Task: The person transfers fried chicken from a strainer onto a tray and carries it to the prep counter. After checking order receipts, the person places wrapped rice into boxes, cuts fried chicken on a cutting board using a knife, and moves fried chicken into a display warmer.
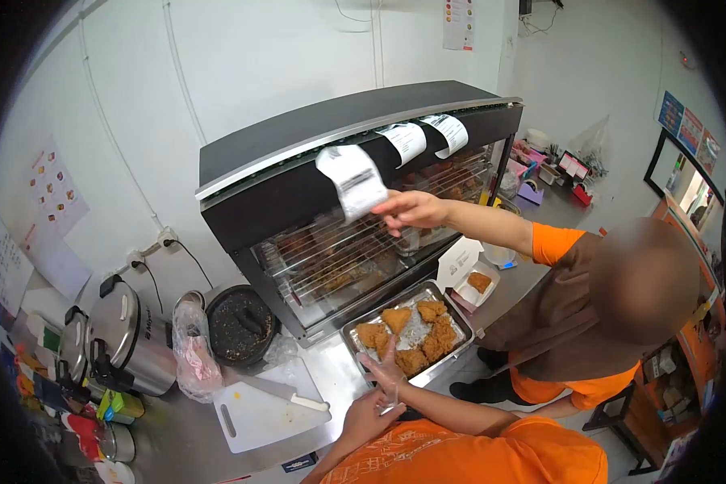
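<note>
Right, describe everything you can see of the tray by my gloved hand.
The tray is shiny, metal-looking and rectangular, with rounded corners and a raised rim. Golden-brown fried pieces lie around its middle, where the bare base shows glare and scattered crumbs. It sits upright, at the front of the cabinet, beside the open box. Your gloved right hand, fingers spread, hides part of the near side; whether it touches the tray is unclear.

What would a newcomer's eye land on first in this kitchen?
Probably the shallow metal tray of golden-brown, crisp-coated fried food, near the centre, by the wearer's right hand in a clear plastic glove. Just above, the bare hand of a co-worker in orange and brown meets a curling white paper slip at the front of a big black cabinet with wire racks.
</note>
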Tool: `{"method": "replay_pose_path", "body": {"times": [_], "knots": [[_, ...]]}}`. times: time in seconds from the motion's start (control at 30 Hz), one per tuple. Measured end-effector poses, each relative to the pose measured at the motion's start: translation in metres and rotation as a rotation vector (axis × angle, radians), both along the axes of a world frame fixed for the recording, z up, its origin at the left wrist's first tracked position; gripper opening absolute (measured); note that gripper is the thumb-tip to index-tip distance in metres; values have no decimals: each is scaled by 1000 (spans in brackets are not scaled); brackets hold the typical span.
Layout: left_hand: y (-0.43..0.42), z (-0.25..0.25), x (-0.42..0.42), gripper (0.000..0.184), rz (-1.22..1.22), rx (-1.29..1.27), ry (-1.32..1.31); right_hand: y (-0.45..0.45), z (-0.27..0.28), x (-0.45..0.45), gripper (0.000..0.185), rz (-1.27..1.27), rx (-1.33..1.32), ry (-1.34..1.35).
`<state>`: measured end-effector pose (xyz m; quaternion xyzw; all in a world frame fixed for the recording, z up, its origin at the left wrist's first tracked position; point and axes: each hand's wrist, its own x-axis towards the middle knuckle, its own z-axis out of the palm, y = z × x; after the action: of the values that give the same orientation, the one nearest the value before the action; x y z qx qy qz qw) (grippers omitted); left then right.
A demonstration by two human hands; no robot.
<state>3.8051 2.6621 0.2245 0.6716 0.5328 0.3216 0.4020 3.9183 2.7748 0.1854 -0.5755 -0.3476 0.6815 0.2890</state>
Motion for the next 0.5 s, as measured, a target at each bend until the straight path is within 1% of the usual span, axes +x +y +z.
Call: {"method": "replay_pose_path", "body": {"times": [0.07,0.1,0.17,0.2,0.27,0.3,0.37,0.4,0.47,0.5], "knots": [[0,0,2,22,30,54,91,-3,2,-11,126,-47,27,-5],[0,0,1,20,29,79,59,-7,5,-15,125,-75,59,14],[0,2,0,16,25,127,-5,-11,41,-13,121,-110,-46,85],[0,0,-3,16,-8,100,13,-13,53,-11,119,-126,-101,120],[1,-5,-9,15,-70,41,46,-6,36,-8,112,-159,-126,239],[1,-2,-10,15,-95,45,19,1,22,-5,109,-175,-139,298],[4,7,-11,14,-145,58,-34,19,-29,4,104,-177,-81,501],[4,5,-15,15,-156,3,-21,24,-44,6,104,-178,-50,602],[9,-6,-27,16,-181,-103,3,17,26,9,117,-152,-56,688],[16,-17,-31,18,-147,-227,-120,23,23,18,119,-30,-176,903]]}}
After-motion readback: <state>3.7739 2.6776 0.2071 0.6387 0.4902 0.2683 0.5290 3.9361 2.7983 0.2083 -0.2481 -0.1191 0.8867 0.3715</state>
